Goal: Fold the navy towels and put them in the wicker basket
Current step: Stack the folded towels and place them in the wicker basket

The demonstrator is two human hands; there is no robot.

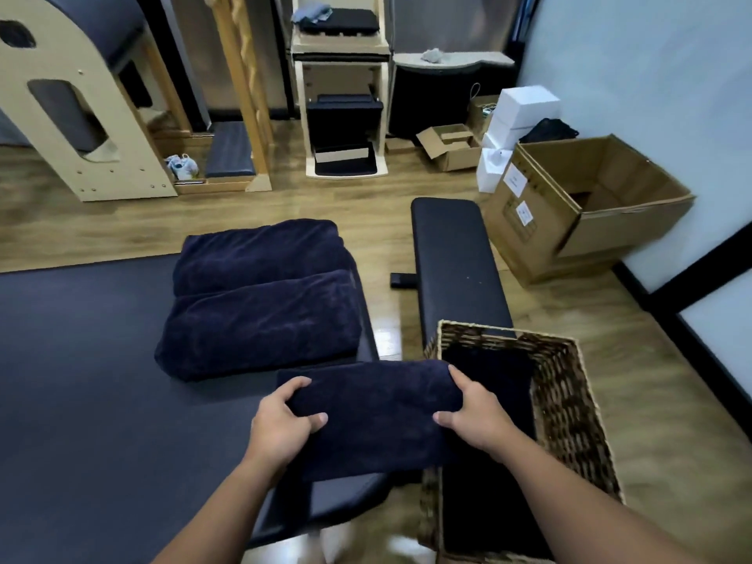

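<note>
I hold a folded navy towel [374,417] by its two ends, lifted over the padded platform's right edge and reaching over the left rim of the wicker basket [569,400]. My left hand [285,425] grips its left end and my right hand [476,417] grips its right end. The basket's inside looks dark; I cannot tell what lies in it. Two more folded navy towels lie further off on the platform, a near towel [260,323] and a far towel [260,250] touching it.
A dark padded platform [81,380] fills the left. A black bench [455,262] runs beyond the basket. Open cardboard boxes [586,205] and white boxes [525,107] stand at the right wall. Wooden exercise equipment [81,99] lines the back.
</note>
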